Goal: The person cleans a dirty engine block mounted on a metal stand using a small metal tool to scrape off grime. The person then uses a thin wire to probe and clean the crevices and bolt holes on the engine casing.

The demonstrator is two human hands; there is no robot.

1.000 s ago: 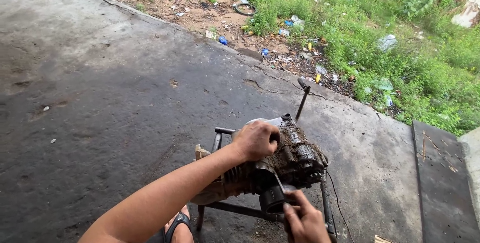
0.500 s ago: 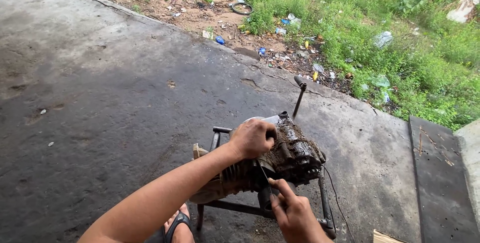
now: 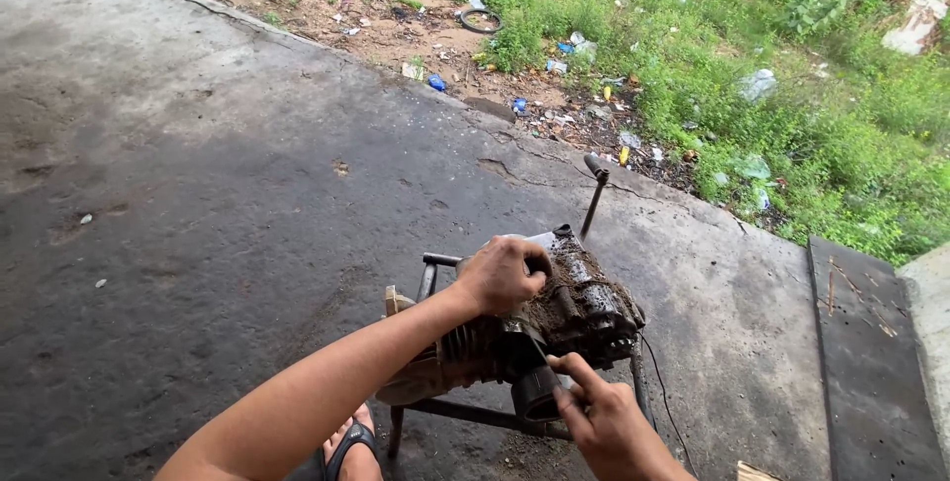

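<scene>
My left hand [image 3: 507,273] is curled over the top of a grimy small engine [image 3: 539,328], fingers pressed down around its upper casing, so that grip is closed on the engine itself. My right hand [image 3: 602,422] sits lower and nearer to me, its thumb and forefinger reaching toward a dark round tube [image 3: 537,394] that sticks out of the engine's near side. I cannot tell whether that grip is pinching the tube or only touching it.

The engine rests on a low metal stand [image 3: 465,410], directly under my left grip. Its long axis runs from the pale finned end, below my left forearm, out to the dirt-caked end beyond my left knuckles. A thin lever [image 3: 594,199] rises from the far side, tilted up and away from my left grip. A black wire [image 3: 661,382] trails down off the engine just outside my right grip.

The stand sits on a dark concrete floor [image 3: 198,194]. My sandalled foot [image 3: 348,441] shows beneath my left forearm. Far beyond both grips lie bare earth and grass [image 3: 792,65] strewn with litter. No container is in view.
</scene>
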